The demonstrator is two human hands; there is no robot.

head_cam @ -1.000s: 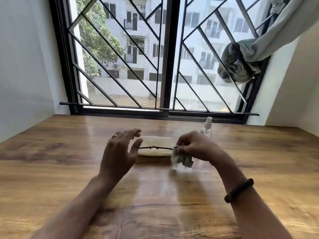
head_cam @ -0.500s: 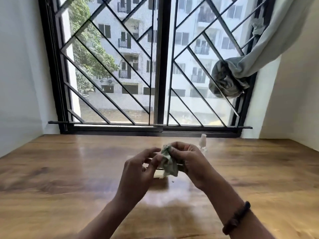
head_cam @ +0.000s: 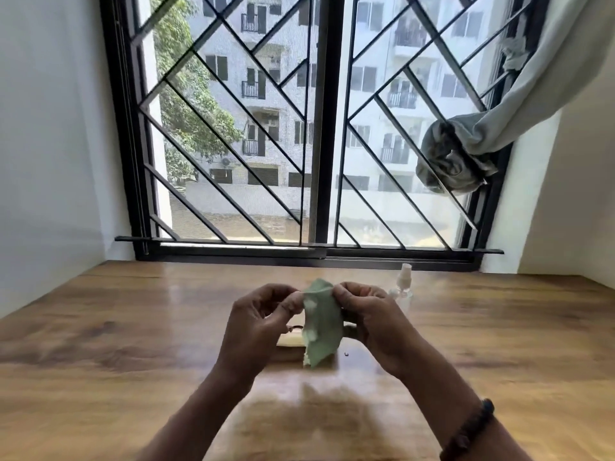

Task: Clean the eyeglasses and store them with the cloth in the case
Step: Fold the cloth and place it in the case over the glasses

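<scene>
cloth pale green, crumpled | hanging, pinched by left hand and right hand

The left hand, a second ago open above the pale cream eyeglass case, now joins the right hand in pinching the pale green cleaning cloth, which was crumpled and now hangs spread open.

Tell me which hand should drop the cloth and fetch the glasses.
Left, probably: the left hand and right hand both pinch the cloth, but the glasses on the case show just below the left one.
</scene>
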